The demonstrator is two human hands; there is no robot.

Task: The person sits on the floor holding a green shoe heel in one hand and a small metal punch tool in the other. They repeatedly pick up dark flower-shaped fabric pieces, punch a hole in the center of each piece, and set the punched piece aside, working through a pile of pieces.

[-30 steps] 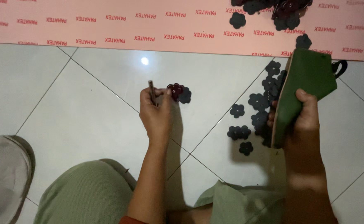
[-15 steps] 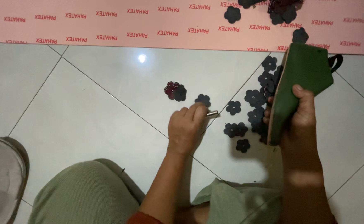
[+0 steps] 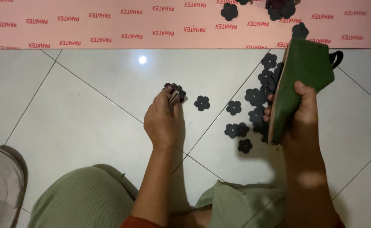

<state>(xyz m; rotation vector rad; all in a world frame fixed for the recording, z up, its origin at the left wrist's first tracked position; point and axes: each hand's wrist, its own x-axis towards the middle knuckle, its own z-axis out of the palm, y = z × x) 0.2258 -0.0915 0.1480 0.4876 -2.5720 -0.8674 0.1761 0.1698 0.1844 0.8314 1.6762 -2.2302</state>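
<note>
— Left hand (image 3: 164, 122)?
— Fingers pinched shut on a thin tool (image 3: 173, 98), tip down against the small stack of dark flower cutouts (image 3: 175, 89) on the tiled floor (image 3: 88, 109), just ahead of the knuckles.
— And the right hand (image 3: 299, 114)?
— Clamped around the edge of a green shoe piece (image 3: 306, 71), held upright, thumb on top, above the scattered flower cutouts (image 3: 253, 99).
— Anything between?
— One lone flower cutout (image 3: 202, 102), flat on the tile, just right of the stack. Pink printed sheet (image 3: 109, 25) beyond, more cutouts on it.
— Step in hand, at a guess?
— Probably working at the stack with the tool tip: placing or lifting a piece, impossible to tell which.
— Demands of the next move?
— Likely a steady tip and a light touch, so as not to topple the stack; firm grip on the shoe piece meanwhile.
</note>
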